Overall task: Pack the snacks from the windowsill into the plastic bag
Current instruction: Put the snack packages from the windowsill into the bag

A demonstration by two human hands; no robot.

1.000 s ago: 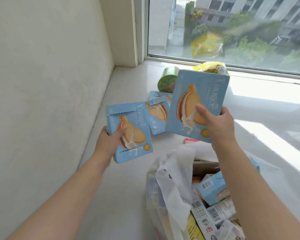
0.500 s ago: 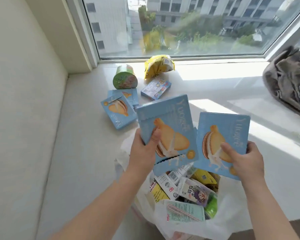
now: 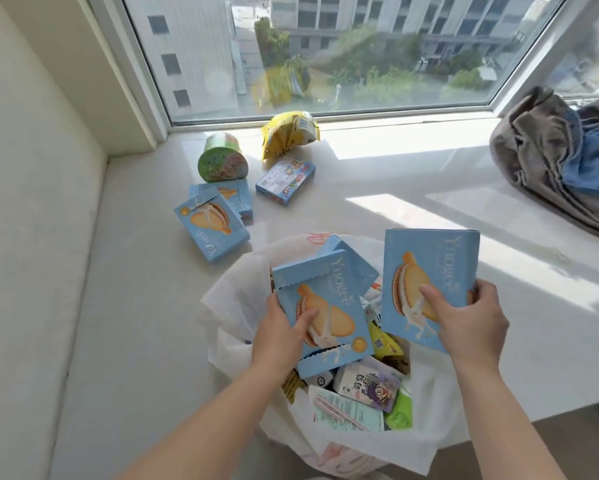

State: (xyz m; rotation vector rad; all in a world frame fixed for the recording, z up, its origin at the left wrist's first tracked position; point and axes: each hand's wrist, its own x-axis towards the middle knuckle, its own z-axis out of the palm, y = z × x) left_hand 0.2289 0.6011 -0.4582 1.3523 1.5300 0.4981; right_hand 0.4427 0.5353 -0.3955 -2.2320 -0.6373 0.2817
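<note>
My left hand point(image 3: 284, 336) grips a blue biscuit box with a torn-open top point(image 3: 325, 306), held over the mouth of the white plastic bag point(image 3: 235, 296). My right hand point(image 3: 467, 323) grips a second, closed blue biscuit box point(image 3: 433, 268) above the bag's right edge. The bag holds several snack packets. On the windowsill point(image 3: 135, 306) lie two more blue biscuit boxes point(image 3: 211, 223), a green cup point(image 3: 221, 162), a yellow crisp bag point(image 3: 289, 133) and a small colourful box point(image 3: 286, 176).
A pile of grey and blue clothes point(image 3: 564, 157) sits at the right end of the sill. A wall point(image 3: 31, 150) closes off the left side, and the window point(image 3: 325, 53) runs along the back.
Both hands have carried their boxes nearer and lower, from over the sill to over the open bag. The view has swung right, showing the clothes pile.
</note>
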